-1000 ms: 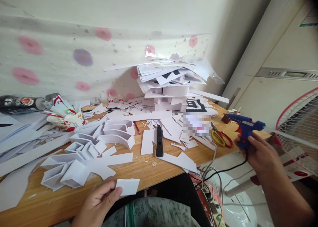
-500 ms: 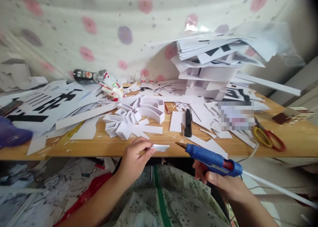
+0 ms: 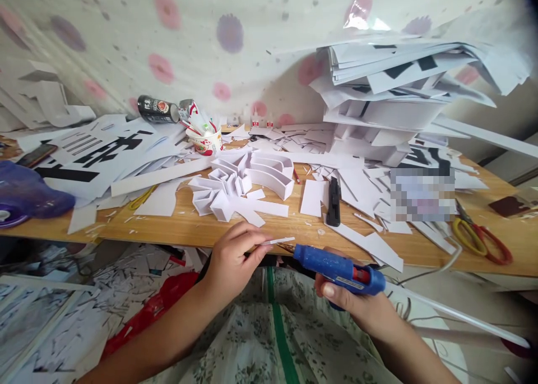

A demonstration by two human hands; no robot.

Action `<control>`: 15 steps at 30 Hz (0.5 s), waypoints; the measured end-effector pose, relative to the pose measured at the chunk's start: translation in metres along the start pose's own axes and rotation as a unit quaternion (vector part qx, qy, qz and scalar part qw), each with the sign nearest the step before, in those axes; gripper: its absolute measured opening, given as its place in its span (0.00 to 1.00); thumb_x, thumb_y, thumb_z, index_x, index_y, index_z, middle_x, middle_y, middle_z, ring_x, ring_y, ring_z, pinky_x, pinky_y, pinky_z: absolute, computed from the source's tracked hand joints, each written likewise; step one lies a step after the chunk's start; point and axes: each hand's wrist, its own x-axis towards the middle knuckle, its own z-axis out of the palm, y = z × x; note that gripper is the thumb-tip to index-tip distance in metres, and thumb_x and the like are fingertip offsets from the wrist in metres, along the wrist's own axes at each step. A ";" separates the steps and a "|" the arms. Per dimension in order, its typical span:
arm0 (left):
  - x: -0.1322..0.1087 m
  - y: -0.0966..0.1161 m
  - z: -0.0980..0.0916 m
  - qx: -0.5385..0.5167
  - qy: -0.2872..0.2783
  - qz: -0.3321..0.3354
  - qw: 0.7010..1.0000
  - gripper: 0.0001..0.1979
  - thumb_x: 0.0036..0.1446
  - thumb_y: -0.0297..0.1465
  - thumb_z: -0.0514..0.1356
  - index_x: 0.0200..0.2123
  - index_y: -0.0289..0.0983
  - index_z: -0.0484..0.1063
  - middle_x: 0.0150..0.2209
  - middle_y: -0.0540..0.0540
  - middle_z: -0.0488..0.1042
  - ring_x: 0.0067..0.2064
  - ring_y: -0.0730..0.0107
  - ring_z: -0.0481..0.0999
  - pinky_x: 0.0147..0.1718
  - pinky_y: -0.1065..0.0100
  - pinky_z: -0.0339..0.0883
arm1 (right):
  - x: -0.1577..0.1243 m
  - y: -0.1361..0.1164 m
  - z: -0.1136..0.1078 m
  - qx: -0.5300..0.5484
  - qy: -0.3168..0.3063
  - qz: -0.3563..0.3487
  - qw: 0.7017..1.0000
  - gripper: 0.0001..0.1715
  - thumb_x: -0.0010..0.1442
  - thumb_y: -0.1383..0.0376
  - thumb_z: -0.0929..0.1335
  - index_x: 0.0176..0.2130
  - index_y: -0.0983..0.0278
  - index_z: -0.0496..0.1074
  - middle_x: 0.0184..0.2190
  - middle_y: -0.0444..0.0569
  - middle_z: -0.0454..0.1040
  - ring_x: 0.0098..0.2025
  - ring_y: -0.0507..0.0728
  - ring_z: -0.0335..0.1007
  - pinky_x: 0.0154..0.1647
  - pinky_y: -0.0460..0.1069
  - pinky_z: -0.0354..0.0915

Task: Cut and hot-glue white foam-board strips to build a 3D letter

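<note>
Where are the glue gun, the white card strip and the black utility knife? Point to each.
glue gun [image 3: 338,269], head view, on its blue barrel.
white card strip [image 3: 278,241], head view, on the free end past the fingers.
black utility knife [image 3: 334,201], head view, on the middle of its handle.

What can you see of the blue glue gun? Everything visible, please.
The glue gun has a blue body that looks plastic, with a red trigger part and a pale label on its side. It lies nearly level, nozzle pointing left. The right hand grips its handle from below, in front of the table edge, above the lap. Its tip sits at the thin white piece pinched in the left hand; contact cannot be confirmed.
</note>
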 end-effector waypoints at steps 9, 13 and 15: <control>0.001 0.000 -0.002 0.013 -0.015 0.006 1.000 0.07 0.59 0.23 0.61 0.37 0.37 0.78 0.33 0.47 0.77 0.35 0.71 0.77 0.35 0.71 0.72 | 0.007 -0.013 0.004 -0.017 0.000 -0.015 1.000 0.20 0.58 0.50 0.69 0.27 0.63 0.69 0.26 0.46 0.68 0.28 0.54 0.64 0.29 0.49 0.62; 0.000 -0.001 -0.003 0.016 -0.016 0.012 1.000 0.07 0.59 0.23 0.60 0.37 0.37 0.78 0.33 0.46 0.78 0.35 0.71 0.77 0.35 0.71 0.72 | 0.008 -0.013 0.006 -0.014 0.010 -0.016 1.000 0.19 0.58 0.51 0.70 0.28 0.63 0.69 0.25 0.45 0.67 0.28 0.53 0.63 0.28 0.48 0.62; 0.000 -0.001 -0.003 0.018 -0.016 0.013 1.000 0.07 0.59 0.23 0.61 0.37 0.37 0.79 0.33 0.46 0.78 0.35 0.71 0.78 0.35 0.71 0.72 | 0.007 -0.010 0.007 -0.013 0.008 -0.008 1.000 0.20 0.58 0.50 0.70 0.27 0.63 0.68 0.25 0.45 0.67 0.27 0.53 0.63 0.28 0.48 0.62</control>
